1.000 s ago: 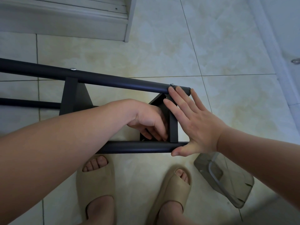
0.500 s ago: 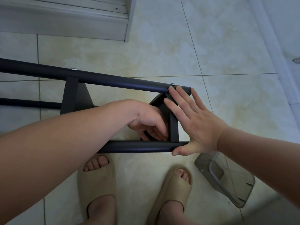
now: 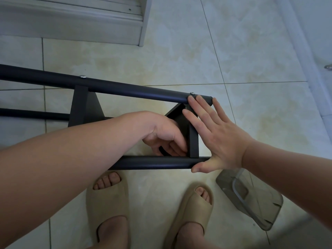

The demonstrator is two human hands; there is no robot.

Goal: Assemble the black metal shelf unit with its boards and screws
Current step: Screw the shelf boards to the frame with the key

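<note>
Black frame [image 3: 143, 163] end is pressed by right hand [image 3: 219, 139], fingers straight and spread; screw [image 3: 192, 93] is seen just beyond the fingertips. Left hand [image 3: 167, 139] fingers are curled beside the crossbar [image 3: 194, 141]; what is gripped cannot be told.

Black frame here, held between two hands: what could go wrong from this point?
1. The left hand has its fingers tucked inside the black frame by the crossbar; a shift could pinch them.
2. The right hand only presses flat on the frame's end, so it might slip and drop toward the toes in open slippers.
3. The clear plastic container lies by the right foot, easy to step on.
</note>
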